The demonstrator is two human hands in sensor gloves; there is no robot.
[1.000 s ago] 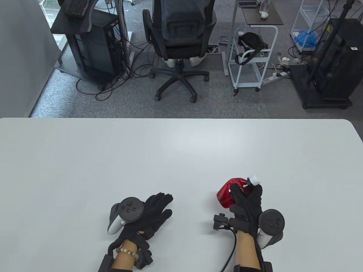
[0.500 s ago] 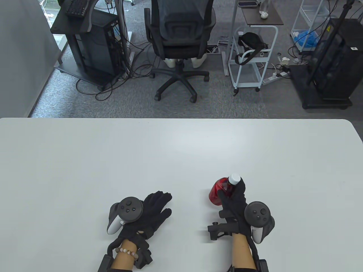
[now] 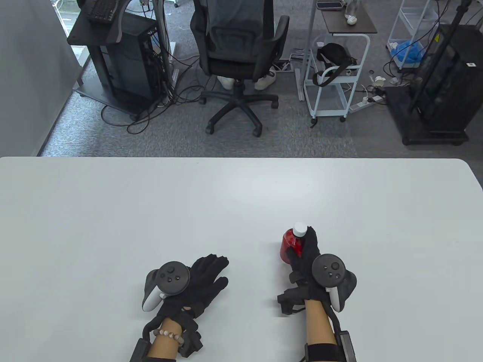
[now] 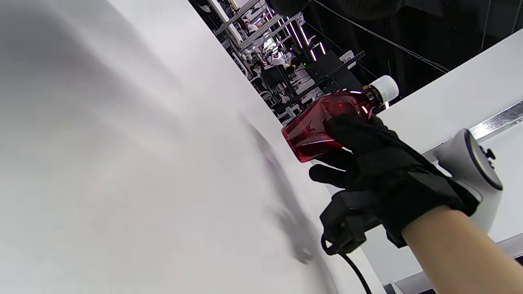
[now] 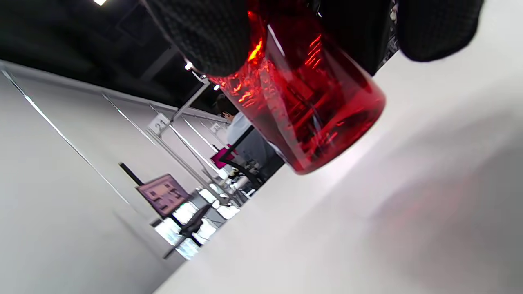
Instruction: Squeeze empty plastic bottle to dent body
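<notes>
A red see-through plastic bottle [image 3: 290, 245] with a white cap [image 3: 300, 229] is held roughly upright just above the white table [image 3: 241, 196] at the front right. My right hand [image 3: 307, 256] grips its body, fingers wrapped round it. The bottle also shows in the left wrist view [image 4: 322, 124] and, close up, in the right wrist view [image 5: 310, 106], where its base hangs a little off the table. My left hand [image 3: 202, 283] rests flat on the table at the front middle, fingers spread, holding nothing.
Beyond the table's far edge stand an office chair [image 3: 239, 56], a black computer stand [image 3: 117, 56], a white trolley [image 3: 336, 75] and a black case [image 3: 441, 86] on the carpet.
My right hand has turned the bottle from lying tilted to the left to roughly upright and drawn it left and slightly away from me. My left hand has not moved. The chair beyond has swivelled.
</notes>
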